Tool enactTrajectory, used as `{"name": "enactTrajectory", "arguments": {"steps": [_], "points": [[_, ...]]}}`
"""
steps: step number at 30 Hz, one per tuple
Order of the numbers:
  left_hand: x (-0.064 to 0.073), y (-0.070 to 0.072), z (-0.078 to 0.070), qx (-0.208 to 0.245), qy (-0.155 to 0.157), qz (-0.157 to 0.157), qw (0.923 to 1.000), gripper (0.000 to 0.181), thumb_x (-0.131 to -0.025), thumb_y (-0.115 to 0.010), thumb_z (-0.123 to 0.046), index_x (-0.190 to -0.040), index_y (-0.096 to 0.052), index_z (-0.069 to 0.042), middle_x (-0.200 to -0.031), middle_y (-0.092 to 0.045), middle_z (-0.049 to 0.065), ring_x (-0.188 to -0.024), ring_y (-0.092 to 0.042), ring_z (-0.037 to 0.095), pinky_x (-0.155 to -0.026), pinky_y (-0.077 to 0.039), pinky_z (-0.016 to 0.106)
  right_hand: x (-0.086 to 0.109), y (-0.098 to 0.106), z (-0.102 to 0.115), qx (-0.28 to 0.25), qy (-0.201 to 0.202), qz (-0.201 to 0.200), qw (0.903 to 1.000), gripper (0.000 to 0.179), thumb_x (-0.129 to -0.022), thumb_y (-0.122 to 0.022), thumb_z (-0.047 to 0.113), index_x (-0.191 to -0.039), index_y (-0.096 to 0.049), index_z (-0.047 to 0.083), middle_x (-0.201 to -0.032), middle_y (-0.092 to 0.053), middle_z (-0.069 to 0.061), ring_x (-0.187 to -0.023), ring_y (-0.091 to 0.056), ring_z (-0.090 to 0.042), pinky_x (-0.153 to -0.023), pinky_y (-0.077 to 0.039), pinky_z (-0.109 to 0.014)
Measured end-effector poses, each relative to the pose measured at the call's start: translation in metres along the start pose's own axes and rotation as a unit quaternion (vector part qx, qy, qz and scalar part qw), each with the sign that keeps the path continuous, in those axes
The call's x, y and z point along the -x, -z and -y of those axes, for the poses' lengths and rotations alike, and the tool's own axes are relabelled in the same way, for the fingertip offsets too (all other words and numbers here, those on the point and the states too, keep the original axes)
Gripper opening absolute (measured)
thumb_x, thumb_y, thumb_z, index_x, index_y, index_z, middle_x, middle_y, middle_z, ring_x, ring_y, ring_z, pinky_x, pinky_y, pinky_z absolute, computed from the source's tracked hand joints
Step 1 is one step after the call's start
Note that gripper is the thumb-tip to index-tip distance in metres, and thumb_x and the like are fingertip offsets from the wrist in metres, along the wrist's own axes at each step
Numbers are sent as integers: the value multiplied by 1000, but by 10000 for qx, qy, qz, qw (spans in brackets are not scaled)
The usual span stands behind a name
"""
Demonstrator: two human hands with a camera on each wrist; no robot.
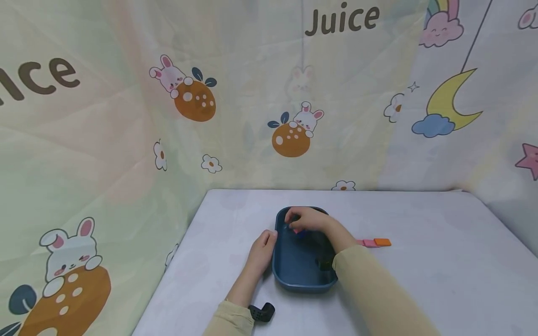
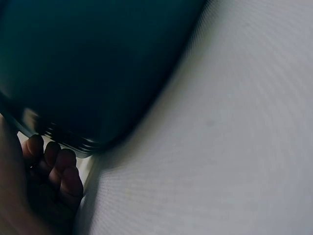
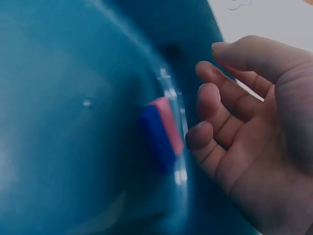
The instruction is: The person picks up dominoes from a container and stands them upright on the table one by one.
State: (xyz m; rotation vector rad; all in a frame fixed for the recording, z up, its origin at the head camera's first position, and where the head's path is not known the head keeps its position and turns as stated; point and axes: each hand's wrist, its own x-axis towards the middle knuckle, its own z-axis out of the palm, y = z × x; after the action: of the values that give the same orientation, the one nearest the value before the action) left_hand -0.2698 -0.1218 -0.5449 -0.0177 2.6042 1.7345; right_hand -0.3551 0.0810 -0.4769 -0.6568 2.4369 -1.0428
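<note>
A dark blue tray [image 1: 300, 275] with rounded corners lies on the table. My left hand [image 1: 262, 251] grips its left edge; in the left wrist view the curled fingers [image 2: 70, 182] meet the rim. Over the far end of the tray is my right hand [image 1: 308, 219], its fingers loosely bent and holding nothing. Just beside those fingertips, a blue block [image 3: 157, 139] and a pink block [image 3: 169, 127] lie side by side against the tray's inner wall. The head view shows only a bit of them below the right hand.
To the right of the tray, an orange block [image 1: 383, 242] and a pink block [image 1: 371, 243] lie in a row on the white table [image 1: 441, 280], partly behind the right forearm. A printed cloth [image 1: 248, 93] hangs behind the table and along its left side.
</note>
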Motion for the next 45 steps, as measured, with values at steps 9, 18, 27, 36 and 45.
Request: {"name": "enactTrajectory", "arguments": {"steps": [9,18,27,36,45], "points": [[0,0,-1,20,-51,47,10000,43,-99,-42,-60,-100,-62,-22,-86,-57,0,-86,-56,17,-73,-43,32,-2,-14,-8,159,54,-201,9997,13,-93,-62,15,-104,-67,20,-94,-64,0,-77,-60,-18,-71,-50,-33],[-1,0,2,21,-30,-7,10000,46,-97,-43,-64,-98,-61,-22,-81,-53,0,-83,-55,17,-71,-42,31,-3,-18,-10,965,-20,-353,9947,17,-88,-71,13,-105,-70,17,-97,-66,2,-87,-58,-15,-84,-51,-37],[-1,0,0,7,-72,-42,10000,43,-99,-44,-59,-98,-61,-20,-80,-52,0,-80,-54,17,-68,-41,31,-2,-20,-9,1338,-131,-209,9907,16,-87,-73,13,-101,-72,19,-91,-58,2,-84,-54,-15,-76,-47,-31],[-2,-1,1,5,-71,-33,10000,44,-99,-43,-60,-98,-61,-19,-79,-51,0,-80,-54,17,-69,-41,31,1,-18,-5,1407,-76,-229,9898,11,-90,-66,9,-89,-72,18,-93,-58,1,-84,-52,-16,-76,-46,-33],[-1,-1,0,83,-8,-3,10000,46,-99,-43,-59,-101,-62,-17,-81,-53,1,-82,-54,17,-70,-42,32,-1,-19,-7,1537,-119,-202,9878,14,-87,-66,6,-89,-69,19,-90,-56,0,-82,-52,-17,-74,-45,-33]]}}
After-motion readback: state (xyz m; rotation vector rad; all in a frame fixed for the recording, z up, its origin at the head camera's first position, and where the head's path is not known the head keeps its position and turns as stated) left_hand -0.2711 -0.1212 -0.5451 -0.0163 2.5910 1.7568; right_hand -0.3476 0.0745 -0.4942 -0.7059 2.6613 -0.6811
